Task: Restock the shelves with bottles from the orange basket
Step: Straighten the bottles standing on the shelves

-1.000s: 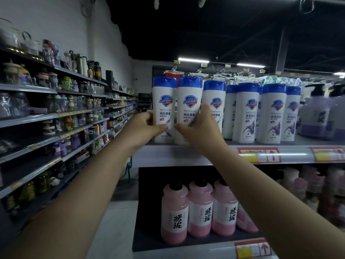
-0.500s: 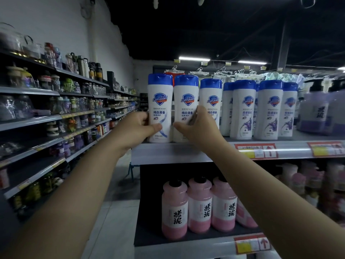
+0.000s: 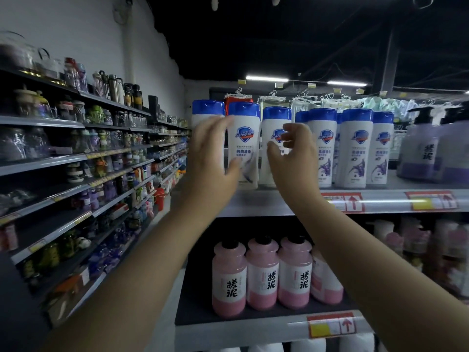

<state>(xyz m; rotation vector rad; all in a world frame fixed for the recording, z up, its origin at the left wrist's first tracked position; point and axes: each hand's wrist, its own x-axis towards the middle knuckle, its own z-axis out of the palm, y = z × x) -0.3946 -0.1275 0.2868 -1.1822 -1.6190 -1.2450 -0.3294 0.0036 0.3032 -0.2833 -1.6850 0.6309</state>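
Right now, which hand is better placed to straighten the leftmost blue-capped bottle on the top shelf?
Probably left: the left hand is open directly before the leftmost bottle, while the right hand hangs two bottles along.

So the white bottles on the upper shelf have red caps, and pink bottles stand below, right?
No. The head view shows the white bottles have blue caps, not red. They are on the upper shelf, and pink bottles stand below.
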